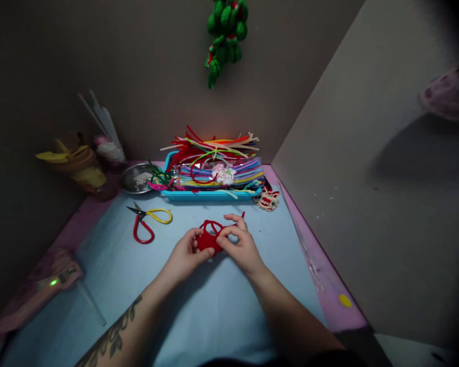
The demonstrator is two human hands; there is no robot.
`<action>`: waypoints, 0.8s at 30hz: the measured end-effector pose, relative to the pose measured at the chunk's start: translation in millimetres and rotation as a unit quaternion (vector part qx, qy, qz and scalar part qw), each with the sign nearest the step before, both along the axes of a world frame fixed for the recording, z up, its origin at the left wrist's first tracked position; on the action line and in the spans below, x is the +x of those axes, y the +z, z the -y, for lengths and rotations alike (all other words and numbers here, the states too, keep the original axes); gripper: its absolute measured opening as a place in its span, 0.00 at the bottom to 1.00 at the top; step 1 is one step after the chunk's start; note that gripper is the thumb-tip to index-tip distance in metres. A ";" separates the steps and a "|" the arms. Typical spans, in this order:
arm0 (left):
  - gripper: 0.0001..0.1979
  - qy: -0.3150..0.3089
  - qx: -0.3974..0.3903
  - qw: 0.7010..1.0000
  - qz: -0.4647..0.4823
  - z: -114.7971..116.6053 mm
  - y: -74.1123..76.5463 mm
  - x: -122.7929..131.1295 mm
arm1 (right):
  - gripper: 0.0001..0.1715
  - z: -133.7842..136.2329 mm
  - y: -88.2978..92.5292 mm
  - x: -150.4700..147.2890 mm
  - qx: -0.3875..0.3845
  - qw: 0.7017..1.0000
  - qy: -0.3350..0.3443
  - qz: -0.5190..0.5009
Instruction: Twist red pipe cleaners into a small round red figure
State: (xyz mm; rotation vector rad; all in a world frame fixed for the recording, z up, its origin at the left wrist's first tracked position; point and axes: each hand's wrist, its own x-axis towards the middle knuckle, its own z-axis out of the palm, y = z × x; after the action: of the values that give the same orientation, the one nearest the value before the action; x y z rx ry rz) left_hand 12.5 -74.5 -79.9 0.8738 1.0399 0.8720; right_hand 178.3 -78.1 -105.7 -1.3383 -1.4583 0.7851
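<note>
A red fuzzy piece (207,241) with curved loops along its upper side is held between both hands above the blue cloth. My left hand (189,253) grips its left and lower edge, thumb in front. My right hand (241,246) pinches its right side between thumb and index finger, other fingers raised. A thin red end sticks up beyond the right fingers. Scissors (143,225) with one red and one yellow handle lie partly open to the left of my hands.
Behind my hands is a blue tray (214,195) of colourful pipe cleaners, with a metal bowl (132,179) left of it. A glue gun (63,278) lies at left. A lion-face piece (266,199) sits right of the tray. Walls stand behind and right.
</note>
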 end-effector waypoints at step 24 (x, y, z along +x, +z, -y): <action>0.24 0.151 0.084 0.983 -0.064 -3.6 -0.2 -9.4 | 0.19 -11.7 -20.2 -5.9 -0.055 0.950 -0.079 -0.296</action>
State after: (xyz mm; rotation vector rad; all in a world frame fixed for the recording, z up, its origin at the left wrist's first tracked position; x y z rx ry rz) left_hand 3.1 -70.9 -80.1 0.9369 1.2452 1.1833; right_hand 172.4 -66.4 -125.8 -1.1466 -0.8342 1.0610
